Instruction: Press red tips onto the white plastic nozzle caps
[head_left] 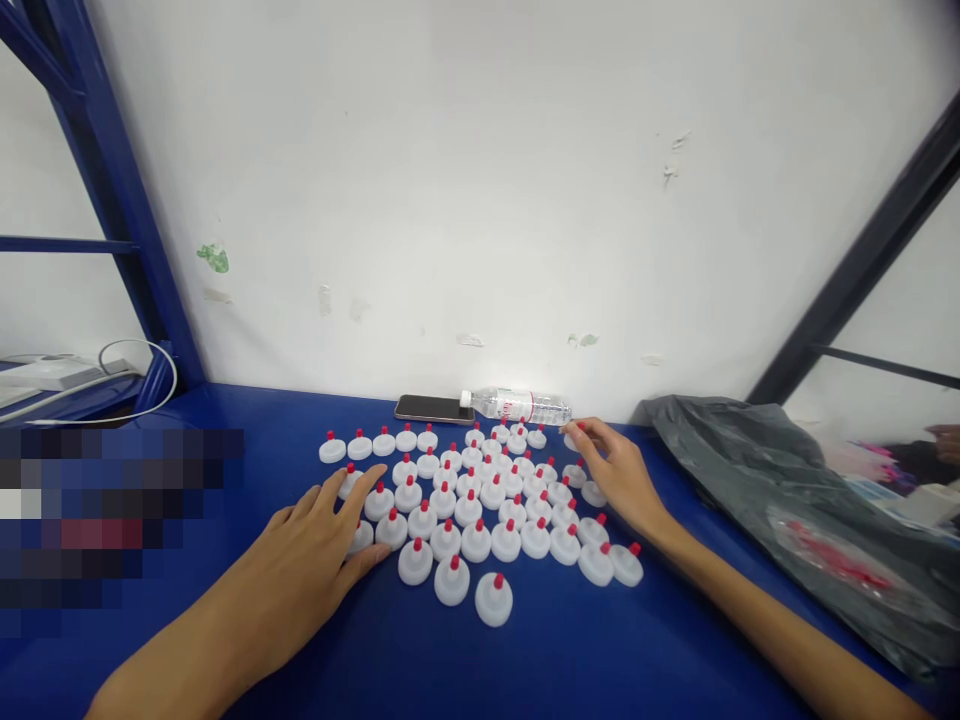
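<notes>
Several white round bottle caps with red nozzle tips (476,543) stand upright in a loose group on the blue table (577,650). At the group's left edge, my left hand (319,530) has its fingers spread. Its thumb and fingertips are around or against the leftmost caps, and it partly hides a cap (360,538). At the far right of the group, my right hand (615,470) has its thumb and fingers pinched on a white cap with a red tip (571,440), which the fingers mostly cover.
Behind the caps, a smartphone (431,408) and a clear plastic bottle (517,404) lie along the white wall (480,200). A dark grey plastic bag (720,470) with a small packet of red pieces (840,555) on it is on the right. Blue metal posts (127,180) rise at the left.
</notes>
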